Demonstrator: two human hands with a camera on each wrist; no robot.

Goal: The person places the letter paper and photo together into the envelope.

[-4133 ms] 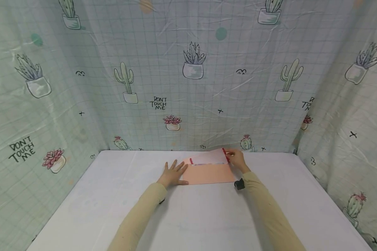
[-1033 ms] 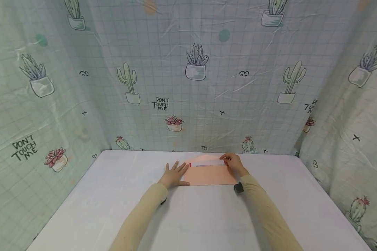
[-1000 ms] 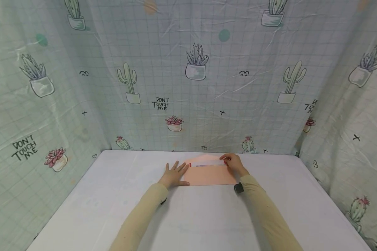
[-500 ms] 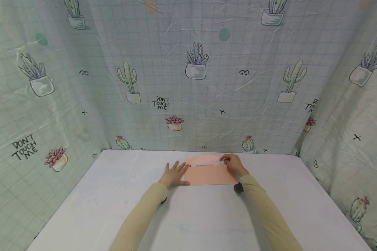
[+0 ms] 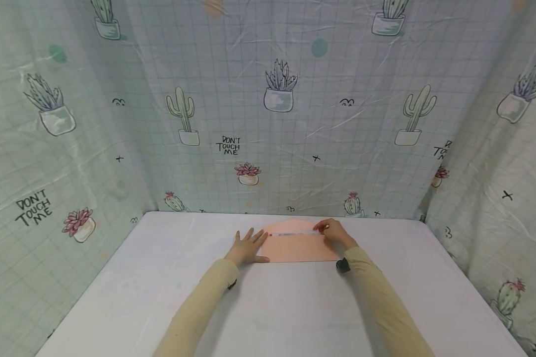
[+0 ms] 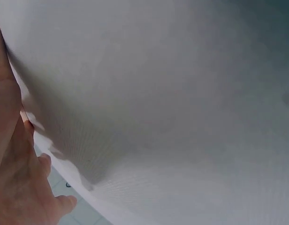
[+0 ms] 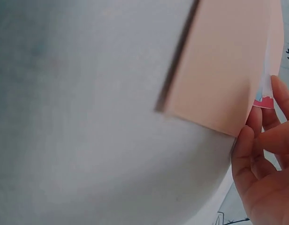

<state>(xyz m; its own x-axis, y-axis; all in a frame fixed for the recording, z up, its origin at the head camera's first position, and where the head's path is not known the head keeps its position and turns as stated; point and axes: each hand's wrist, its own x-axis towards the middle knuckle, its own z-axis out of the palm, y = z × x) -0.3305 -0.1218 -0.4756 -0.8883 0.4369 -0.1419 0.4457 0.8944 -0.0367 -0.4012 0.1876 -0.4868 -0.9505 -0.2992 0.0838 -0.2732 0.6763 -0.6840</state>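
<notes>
Head view, from the left: curtain of pale green grid cloth, printed with potted cacti and succulents, wrapped round three sides of the white counter. Readable on it: "DON'T TOUCH ME" at far left, the same again near the middle, and a third print cut off at the right fold.

Left hand flat on the counter, fingers straight and spread, fingertips touching the left end of a peach envelope. Envelope lying flat near the far edge of the counter, between the two hands, flap side away from the person. Showing in the envelope's mouth only as a thin strip: a white card with red corners. Right hand at the envelope's top right corner, fingers curled, pinching the card's corner. Small dark wrist device under the right sleeve, just beside the envelope's near right corner.

Left wrist view: only the edge of the left hand against plain white counter; envelope out of frame there.

Right wrist view: close on the envelope, its end lifted slightly with a shadow beneath, and the red-tipped card corner peeking out beside the bent fingers of the right hand. Print on the card too blurred to read.
</notes>
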